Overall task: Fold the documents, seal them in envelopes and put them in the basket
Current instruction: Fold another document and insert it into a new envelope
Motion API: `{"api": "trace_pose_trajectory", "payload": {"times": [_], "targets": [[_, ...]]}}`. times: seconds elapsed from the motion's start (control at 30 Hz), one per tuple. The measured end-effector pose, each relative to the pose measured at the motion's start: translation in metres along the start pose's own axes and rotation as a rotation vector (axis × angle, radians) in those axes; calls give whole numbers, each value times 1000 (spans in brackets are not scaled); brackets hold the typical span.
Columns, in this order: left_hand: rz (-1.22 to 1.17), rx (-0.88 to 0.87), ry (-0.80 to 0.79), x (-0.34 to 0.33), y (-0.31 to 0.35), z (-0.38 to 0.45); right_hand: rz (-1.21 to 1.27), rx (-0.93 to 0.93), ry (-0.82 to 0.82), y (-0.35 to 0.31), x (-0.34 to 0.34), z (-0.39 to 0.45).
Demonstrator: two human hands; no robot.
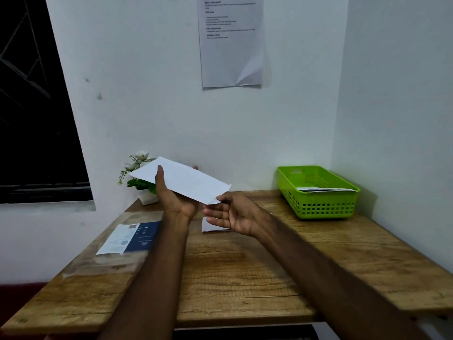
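White walls met in a corner behind the wooden table (232,273), and a printed sheet (231,40) hung on the wall above it, its lower right corner creased. At the table's far right, close to the corner, sat the green basket (318,207) — white envelopes or papers already lay inside it, their edges showing over the near wall.

Well to the left of the basket and raised above the table, the white envelope (186,182) was held tilted, its left end higher than its right. The left hand (175,197) supported it from beneath, thumb pressed on the near face and fingertips just showing past the far edge; that grip was closed on the envelope. The right hand (235,214) pinched the envelope's lower right corner between thumb and forefinger, the other fingers loosely curled and free.

Under the right hand, on the table and left of the basket, lay a white paper (210,227), mostly hidden by the hand, so I could not tell whether it was folded. Farther left of the basket, near the table's left edge, lay a blue-and-white printed leaflet (130,238) with clear plastic wrapping blurred around it. Behind the envelope, at the table's back, stood a small white pot (148,198) with white flowers — partly covered by the envelope.
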State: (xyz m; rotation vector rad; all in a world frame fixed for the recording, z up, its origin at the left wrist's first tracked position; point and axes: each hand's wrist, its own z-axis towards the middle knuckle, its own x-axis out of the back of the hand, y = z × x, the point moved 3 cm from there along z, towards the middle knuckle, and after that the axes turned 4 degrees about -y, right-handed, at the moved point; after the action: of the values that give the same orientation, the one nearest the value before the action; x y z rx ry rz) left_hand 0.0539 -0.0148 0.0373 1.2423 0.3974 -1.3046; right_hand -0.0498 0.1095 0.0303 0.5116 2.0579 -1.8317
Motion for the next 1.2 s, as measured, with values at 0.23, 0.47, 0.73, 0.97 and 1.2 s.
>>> {"api": "trace_pose_trajectory", "payload": {"times": [0.23, 0.47, 0.73, 0.97, 1.2], "targets": [[-38, 10, 41, 6, 10, -5, -90, -64, -50, 5, -4, -1], [-28, 17, 27, 4, 11, -5, -179, -49, -37, 8, -1, 1], [-27, -32, 56, 6, 15, -7, -254, 2, 13, 14, 0, 4], [-26, 23, 56, 7, 13, -10, -293, 29, 51, 16, -2, 3], [-46, 0, 70, 2, 13, -14, -310, 60, 66, 20, -2, 8]]}}
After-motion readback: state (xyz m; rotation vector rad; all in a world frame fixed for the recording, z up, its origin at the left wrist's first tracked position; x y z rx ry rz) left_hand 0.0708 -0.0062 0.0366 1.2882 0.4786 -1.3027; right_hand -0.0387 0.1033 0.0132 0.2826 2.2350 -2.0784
